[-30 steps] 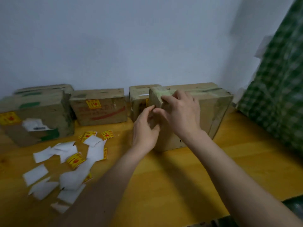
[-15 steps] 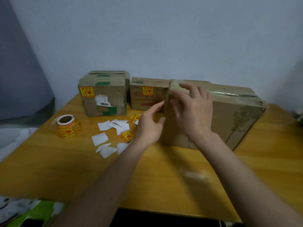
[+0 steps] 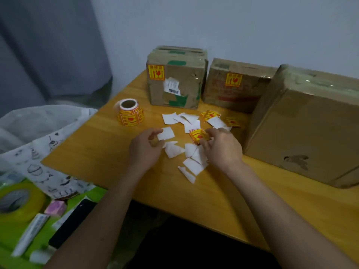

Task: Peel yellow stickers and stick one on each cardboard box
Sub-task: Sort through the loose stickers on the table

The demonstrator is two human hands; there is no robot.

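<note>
Left of the wooden desk (image 3: 101, 152) lie a yellow tape roll (image 3: 18, 200), a small pink box (image 3: 55, 208), a black phone (image 3: 72, 222) and a white tube (image 3: 29, 234). A grey curtain (image 3: 52, 49) hangs behind.

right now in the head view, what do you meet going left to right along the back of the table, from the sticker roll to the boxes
sticker roll → box with a barcode label → middle box with a yellow sticker → large box with no sticker showing
</note>
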